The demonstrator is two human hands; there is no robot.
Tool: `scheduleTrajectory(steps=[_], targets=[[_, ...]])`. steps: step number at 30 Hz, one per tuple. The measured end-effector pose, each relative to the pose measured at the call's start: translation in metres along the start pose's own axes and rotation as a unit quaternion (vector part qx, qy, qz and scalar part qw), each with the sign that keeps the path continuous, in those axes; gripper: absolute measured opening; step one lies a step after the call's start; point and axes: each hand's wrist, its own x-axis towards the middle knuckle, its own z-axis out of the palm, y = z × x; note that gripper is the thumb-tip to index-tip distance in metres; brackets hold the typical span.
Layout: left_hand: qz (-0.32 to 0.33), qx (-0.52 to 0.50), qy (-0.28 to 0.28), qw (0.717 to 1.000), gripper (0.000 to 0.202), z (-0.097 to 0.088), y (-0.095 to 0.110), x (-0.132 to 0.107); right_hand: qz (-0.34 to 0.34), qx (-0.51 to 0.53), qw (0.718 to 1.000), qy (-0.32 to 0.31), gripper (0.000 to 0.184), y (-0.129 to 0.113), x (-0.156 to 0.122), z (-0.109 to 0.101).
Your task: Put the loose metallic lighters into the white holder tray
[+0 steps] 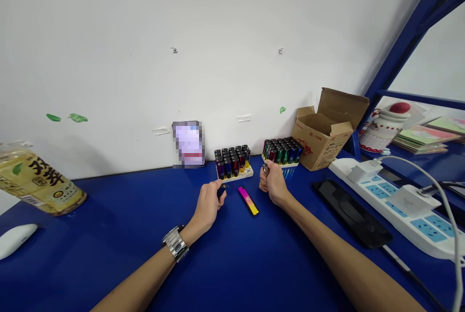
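My left hand [209,204] is curled round a dark lighter, just in front of a white tray [236,175] packed with upright coloured lighters. My right hand [271,182] is closed on another lighter whose metal top [264,168] sticks up by a second full tray [282,151]. Between my hands a pink-and-yellow lighter [248,200] lies flat on the blue table [232,263]. A metal watch [176,243] is on my left wrist.
An open cardboard box [329,130] stands right of the trays. A black phone [350,212] and a white power strip [399,200] lie at right. A yellow bottle [36,181] and a white mouse [14,238] sit at left. The white wall is close behind.
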Motion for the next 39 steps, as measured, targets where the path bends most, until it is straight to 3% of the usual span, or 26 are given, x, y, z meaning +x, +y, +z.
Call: scheduleTrajectory(steps=[4, 9, 19, 25, 29, 35, 39], targets=[[-0.010, -0.010, 0.003, 1.000, 0.049, 0.001, 0.002, -0.001, -0.022, -0.012, 1.000, 0.017, 0.039, 0.003, 0.000, 0.002], [-0.042, -0.038, 0.019, 0.998, 0.051, 0.004, 0.007, -0.002, 0.005, -0.008, 1.000, -0.011, 0.044, 0.001, 0.000, 0.001], [0.027, 0.033, 0.012, 0.999, 0.046, 0.001, 0.002, -0.003, -0.031, -0.012, 0.999, 0.032, 0.035, 0.003, -0.001, 0.003], [0.013, -0.001, 0.028, 1.000, 0.044, 0.004, 0.002, -0.003, -0.016, -0.008, 0.999, 0.030, 0.040, 0.002, -0.002, 0.002], [-0.011, -0.039, 0.060, 0.997, 0.041, 0.006, 0.004, -0.003, -0.087, -0.045, 0.995, 0.027, 0.046, 0.007, -0.001, 0.000], [-0.008, -0.012, 0.063, 0.998, 0.047, 0.006, 0.009, -0.005, -0.157, -0.104, 0.982, 0.030, 0.034, 0.012, 0.003, -0.003], [-0.027, -0.009, 0.066, 0.997, 0.052, 0.007, 0.010, -0.005, -0.220, -0.205, 0.953, 0.041, 0.033, 0.012, 0.004, -0.006]])
